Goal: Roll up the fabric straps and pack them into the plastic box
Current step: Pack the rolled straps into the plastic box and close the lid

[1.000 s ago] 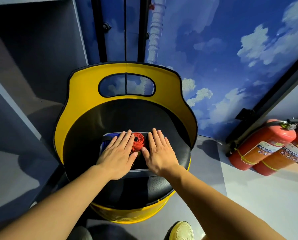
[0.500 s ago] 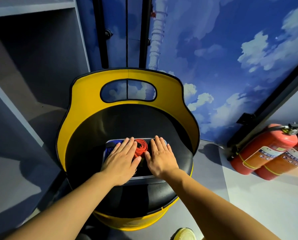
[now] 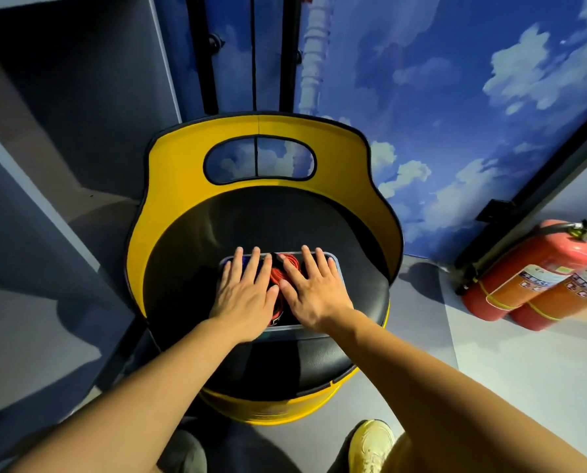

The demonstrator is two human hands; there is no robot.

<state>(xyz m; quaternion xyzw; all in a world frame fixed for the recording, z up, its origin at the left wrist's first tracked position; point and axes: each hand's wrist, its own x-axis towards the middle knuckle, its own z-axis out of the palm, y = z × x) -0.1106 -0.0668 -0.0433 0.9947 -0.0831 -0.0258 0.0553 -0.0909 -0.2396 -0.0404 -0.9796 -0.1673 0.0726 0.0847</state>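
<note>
Beside chair (image 3: 169,186); two fire extinguishers (image 3: 537,268).

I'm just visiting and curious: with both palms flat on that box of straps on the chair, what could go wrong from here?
1. The plastic box sits on a rounded black seat; uneven pressing by the left hand or right hand might tip or slide it.
2. The red strap shows between the hands; once pressure lifts, it may spring up and unroll.
3. A blue strap lies mostly hidden under the fingers, so its packing cannot be checked.
</note>
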